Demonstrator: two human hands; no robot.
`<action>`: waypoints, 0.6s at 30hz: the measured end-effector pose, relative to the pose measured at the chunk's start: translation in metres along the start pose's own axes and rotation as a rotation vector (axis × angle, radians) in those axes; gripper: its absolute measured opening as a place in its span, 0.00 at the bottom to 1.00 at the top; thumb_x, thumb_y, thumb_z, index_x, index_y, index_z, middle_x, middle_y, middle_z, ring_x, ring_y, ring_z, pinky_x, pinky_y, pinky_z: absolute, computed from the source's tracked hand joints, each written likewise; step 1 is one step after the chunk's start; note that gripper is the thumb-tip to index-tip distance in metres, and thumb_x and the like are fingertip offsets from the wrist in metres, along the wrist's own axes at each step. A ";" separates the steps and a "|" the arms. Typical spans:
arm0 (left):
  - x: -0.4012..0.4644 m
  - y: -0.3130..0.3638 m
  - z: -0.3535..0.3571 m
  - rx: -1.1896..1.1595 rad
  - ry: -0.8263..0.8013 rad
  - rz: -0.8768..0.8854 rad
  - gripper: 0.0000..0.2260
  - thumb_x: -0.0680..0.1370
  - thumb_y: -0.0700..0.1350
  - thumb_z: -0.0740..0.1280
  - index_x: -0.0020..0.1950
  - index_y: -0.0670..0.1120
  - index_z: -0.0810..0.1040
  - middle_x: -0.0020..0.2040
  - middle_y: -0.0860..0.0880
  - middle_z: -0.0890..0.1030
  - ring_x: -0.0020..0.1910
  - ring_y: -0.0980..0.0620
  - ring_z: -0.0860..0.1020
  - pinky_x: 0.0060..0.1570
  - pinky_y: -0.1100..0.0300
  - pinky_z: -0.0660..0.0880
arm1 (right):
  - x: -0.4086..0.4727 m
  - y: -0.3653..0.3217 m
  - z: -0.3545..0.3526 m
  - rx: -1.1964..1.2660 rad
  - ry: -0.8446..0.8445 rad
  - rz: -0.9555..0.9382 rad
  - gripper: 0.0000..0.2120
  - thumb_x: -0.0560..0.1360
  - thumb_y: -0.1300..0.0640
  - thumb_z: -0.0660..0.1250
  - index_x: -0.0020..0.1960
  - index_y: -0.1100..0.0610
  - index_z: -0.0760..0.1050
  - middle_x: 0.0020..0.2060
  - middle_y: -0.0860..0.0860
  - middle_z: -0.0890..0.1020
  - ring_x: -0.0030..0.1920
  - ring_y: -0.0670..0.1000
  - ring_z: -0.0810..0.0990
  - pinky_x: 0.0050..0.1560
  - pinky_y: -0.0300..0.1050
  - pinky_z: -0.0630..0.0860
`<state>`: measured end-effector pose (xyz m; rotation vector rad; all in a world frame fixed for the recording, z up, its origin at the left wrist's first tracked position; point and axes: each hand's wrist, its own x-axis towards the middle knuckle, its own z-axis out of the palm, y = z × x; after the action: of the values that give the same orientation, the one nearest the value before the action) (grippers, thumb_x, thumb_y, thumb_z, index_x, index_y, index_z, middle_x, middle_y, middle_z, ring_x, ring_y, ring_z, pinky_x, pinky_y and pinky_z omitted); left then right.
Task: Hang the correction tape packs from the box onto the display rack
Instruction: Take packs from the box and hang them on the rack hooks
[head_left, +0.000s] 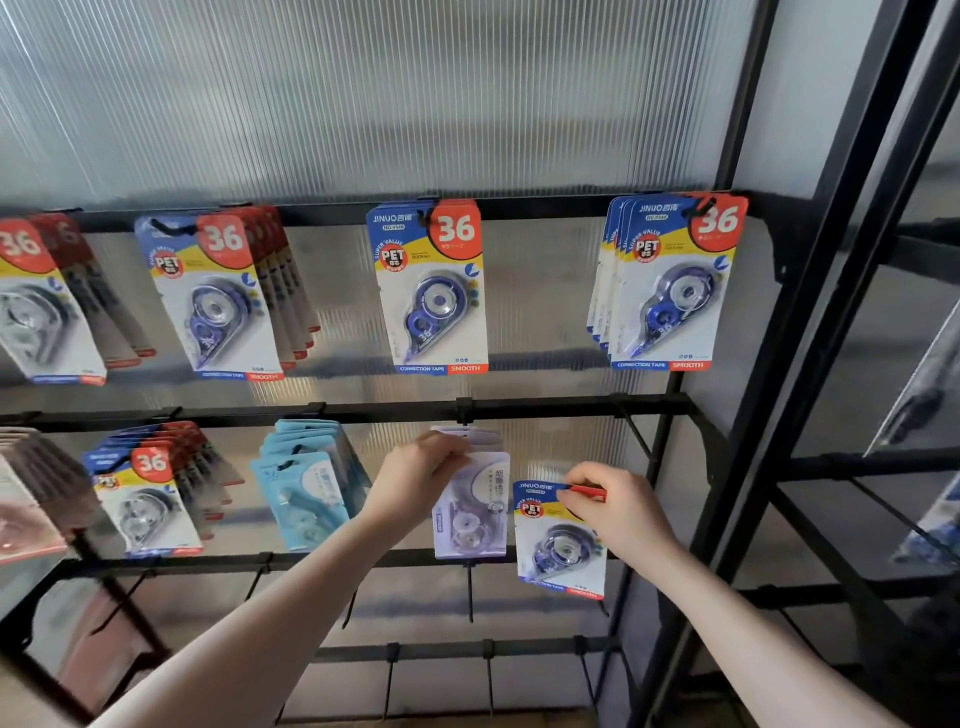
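Already the display rack (519, 408) is well stocked: along its top rail, from the left edge, hang a stack cut off by the frame, a thick blue-and-red stack (218, 296), a single pack (431, 286) at the middle and a small stack (670, 283) near the right post. On the middle rail hang a pinkish stack at the left edge, more blue-and-red packs (148, 493), a light-blue stack (306, 488) and a pale lilac stack (472, 499). The left hand (415, 480) has its fingers curled on the upper corner of the front lilac pack, apparently steadying it on its hook. Just to the right, the right hand (618, 506) pinches the red top corner of a blue correction tape pack (561, 538), which sits below the middle rail near the rack's right post and does not appear hung yet. By the look of it, most of the job is done; this pack remains to be hooked, and the lower rails' hooks stand bare. The box is out of view, so how many packs are left cannot be told. The pack's hanging hole is hidden by the fingers, and the left-edge stacks are blurred.
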<state>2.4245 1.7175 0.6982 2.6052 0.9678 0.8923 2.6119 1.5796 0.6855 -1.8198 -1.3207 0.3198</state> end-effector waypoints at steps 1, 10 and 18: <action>-0.001 0.001 0.000 0.012 -0.002 -0.001 0.09 0.78 0.43 0.64 0.55 0.44 0.80 0.53 0.48 0.81 0.48 0.52 0.78 0.40 0.70 0.65 | -0.001 0.000 0.000 0.003 -0.002 -0.001 0.02 0.72 0.60 0.70 0.41 0.57 0.79 0.38 0.50 0.83 0.41 0.51 0.81 0.43 0.48 0.76; -0.004 0.000 0.002 0.011 -0.022 -0.006 0.10 0.79 0.42 0.63 0.57 0.44 0.79 0.55 0.47 0.80 0.51 0.51 0.78 0.46 0.69 0.69 | -0.006 0.002 -0.002 -0.019 -0.014 -0.021 0.04 0.72 0.60 0.70 0.39 0.57 0.77 0.37 0.50 0.83 0.41 0.52 0.81 0.42 0.50 0.76; 0.002 -0.008 0.000 -0.119 -0.111 -0.025 0.11 0.78 0.37 0.64 0.58 0.42 0.80 0.55 0.46 0.81 0.50 0.55 0.77 0.47 0.70 0.68 | -0.007 0.009 -0.002 -0.026 -0.024 0.002 0.04 0.72 0.60 0.70 0.39 0.56 0.77 0.35 0.47 0.81 0.39 0.50 0.80 0.41 0.48 0.74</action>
<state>2.4215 1.7253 0.6956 2.5080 0.8885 0.7654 2.6160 1.5718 0.6779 -1.8441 -1.3457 0.3279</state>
